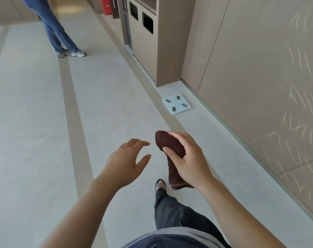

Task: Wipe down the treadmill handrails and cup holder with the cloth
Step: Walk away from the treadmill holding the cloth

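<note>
Two hands were in view, the left hand (128,158) and the right hand (187,158), with one brown cloth (168,142) between them both. One pale scale (176,104) lay on the floor, bearing four dark oval marks (178,97), and the bin unit (143,43) had two dark openings (147,22). There was one sandalled foot (160,185), one other person (57,29) wearing two sneakers (78,53), and one red cabinet (105,5).

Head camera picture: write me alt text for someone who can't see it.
The right hand grips a brown cloth while the left hand hovers open beside it above a grey floor. A scale lies by the wall; another person's legs stand farther off.
</note>
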`<state>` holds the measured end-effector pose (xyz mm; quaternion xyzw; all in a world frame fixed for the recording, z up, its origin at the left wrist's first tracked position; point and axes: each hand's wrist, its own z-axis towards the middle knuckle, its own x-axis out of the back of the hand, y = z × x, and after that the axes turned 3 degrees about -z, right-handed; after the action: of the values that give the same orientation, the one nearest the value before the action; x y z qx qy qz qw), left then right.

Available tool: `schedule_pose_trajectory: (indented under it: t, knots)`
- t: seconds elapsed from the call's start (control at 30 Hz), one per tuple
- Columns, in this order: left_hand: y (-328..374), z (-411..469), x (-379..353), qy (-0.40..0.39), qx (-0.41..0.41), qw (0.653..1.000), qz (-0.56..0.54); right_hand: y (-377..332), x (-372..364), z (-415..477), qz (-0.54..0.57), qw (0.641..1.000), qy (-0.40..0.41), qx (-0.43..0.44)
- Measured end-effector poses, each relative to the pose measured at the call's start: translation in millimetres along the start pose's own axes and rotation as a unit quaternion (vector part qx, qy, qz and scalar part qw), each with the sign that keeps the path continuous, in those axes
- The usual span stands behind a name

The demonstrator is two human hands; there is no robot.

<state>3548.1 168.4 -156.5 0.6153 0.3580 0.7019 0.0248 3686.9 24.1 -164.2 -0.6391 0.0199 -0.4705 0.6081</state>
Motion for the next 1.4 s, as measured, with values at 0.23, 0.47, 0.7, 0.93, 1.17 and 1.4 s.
schedule_pose_trajectory:
  t: [0.23, 0.47, 0.7, 0.93, 1.17, 1.4]
  knots:
    - [-89.0, 223.4, 55.0, 0.026, 0.028, 0.999, 0.017, 37.3, -42.7, 250.9, -0.017, 0.999, -0.029, 0.022]
    - [-165.8, 403.5, 135.7, 0.058, 0.068, 0.996, 0.006, 41.7, -76.7, 469.4, -0.006, 0.998, -0.058, 0.033]
    - [-264.3, 597.1, 177.9, 0.046, 0.060, 0.997, 0.009, 68.3, -134.2, 678.8, -0.005, 0.999, -0.044, 0.029]
    - [-347.1, 805.4, 263.8, 0.032, 0.026, 0.999, 0.029, 73.5, -167.8, 890.7, -0.004, 1.000, -0.005, 0.007]
    - [-400.1, 965.3, 306.4, -0.017, -0.001, 0.999, 0.031, 101.2, -188.5, 1053.0, 0.015, 0.997, 0.061, -0.035]
    - [-469.9, 1156.4, 339.2, -0.019, 0.014, 0.998, 0.050, 149.8, -219.8, 1250.8, 0.028, 0.999, 0.035, -0.019]
